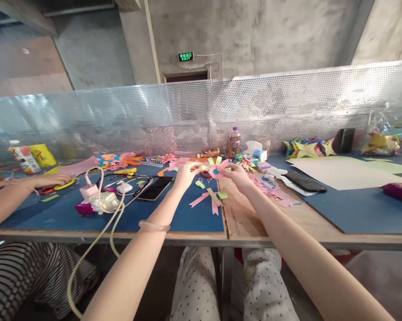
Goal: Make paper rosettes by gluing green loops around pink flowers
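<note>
Fingers of the left hand pinched on the flower's green side, fingers of the right hand clamped at its pink side, and there's the paper flower, stretched between them over the counter! Just nearer the person, loose paper strips lie crossed. Left of those, a black phone; behind, a purple-capped bottle; far left, a co-worker's hand rests near some scissors.
</note>
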Tool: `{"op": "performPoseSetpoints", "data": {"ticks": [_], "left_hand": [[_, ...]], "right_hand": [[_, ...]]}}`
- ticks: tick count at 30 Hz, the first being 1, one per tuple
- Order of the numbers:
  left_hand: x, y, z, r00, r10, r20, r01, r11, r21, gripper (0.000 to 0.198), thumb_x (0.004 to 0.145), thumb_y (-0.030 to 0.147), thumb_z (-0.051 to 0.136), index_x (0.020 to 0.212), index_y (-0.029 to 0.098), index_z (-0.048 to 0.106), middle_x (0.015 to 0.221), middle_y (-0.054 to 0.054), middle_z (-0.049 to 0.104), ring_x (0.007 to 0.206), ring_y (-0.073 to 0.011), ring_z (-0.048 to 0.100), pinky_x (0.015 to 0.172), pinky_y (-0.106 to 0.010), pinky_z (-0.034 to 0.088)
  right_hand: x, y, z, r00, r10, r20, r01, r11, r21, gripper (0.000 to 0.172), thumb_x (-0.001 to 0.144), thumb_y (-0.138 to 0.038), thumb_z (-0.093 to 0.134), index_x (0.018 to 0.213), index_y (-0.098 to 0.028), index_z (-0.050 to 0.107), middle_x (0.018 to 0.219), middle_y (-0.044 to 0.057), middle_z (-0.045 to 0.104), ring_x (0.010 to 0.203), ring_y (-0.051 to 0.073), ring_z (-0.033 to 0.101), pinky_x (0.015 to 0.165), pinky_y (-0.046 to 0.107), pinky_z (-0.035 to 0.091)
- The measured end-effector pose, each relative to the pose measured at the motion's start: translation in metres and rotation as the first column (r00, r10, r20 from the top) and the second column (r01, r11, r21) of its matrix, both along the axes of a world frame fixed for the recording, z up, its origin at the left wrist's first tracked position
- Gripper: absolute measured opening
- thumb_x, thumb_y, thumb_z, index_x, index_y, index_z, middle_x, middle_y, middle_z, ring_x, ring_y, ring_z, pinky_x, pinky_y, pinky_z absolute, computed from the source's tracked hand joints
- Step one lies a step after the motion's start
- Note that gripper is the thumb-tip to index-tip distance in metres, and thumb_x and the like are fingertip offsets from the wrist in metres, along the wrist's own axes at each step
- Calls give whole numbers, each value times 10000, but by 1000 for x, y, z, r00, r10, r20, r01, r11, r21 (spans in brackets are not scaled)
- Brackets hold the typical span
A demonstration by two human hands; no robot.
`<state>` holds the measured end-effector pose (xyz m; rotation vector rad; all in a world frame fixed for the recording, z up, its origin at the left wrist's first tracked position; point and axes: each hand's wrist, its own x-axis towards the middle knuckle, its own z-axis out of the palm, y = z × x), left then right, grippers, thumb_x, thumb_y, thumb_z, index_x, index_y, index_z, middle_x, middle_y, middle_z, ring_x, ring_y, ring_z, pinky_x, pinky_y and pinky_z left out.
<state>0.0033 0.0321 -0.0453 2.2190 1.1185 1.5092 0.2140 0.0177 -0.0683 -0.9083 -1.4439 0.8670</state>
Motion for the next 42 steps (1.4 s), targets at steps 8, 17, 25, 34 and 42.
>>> {"op": "performPoseSetpoints", "data": {"ticks": [8,17,25,34,42], "left_hand": [[2,-1,0,1000,1,-14,-1,1000,-13,155,782,226,653,921,186,709,960,-66,719,807,-183,680,774,-335,535],[-1,-1,1,998,20,-65,-19,1000,22,168,783,239,648,936,215,714,972,-48,715,790,-175,668,771,-327,525],[-1,-2,2,994,19,-105,-13,998,56,164,799,238,628,933,221,721,984,-44,718,871,-190,657,794,-313,509],[0,-5,4,994,39,-104,-33,998,59,164,798,229,624,931,228,720,996,-36,721,901,-199,658,822,-326,500],[3,-11,7,996,42,-79,-38,998,51,162,789,162,619,905,211,721,956,-35,732,884,-194,665,825,-329,504]], "right_hand": [[-2,-1,1,1000,-4,12,4,1000,16,339,648,-486,710,763,-180,623,870,48,672,860,187,609,782,309,441],[-2,-2,1,999,-31,29,31,1000,5,351,633,-503,712,738,-186,602,835,38,665,839,192,600,769,316,437],[-3,-2,1,999,-17,34,17,1000,0,350,631,-500,718,730,-185,601,823,35,666,825,188,611,769,311,441],[-3,3,-2,999,-25,20,26,1000,-12,364,613,-499,726,742,-181,602,774,33,658,764,180,608,711,304,444],[-3,2,-2,999,-17,27,18,1000,-7,361,621,-495,721,756,-180,606,815,38,659,791,180,611,730,307,452]]}}
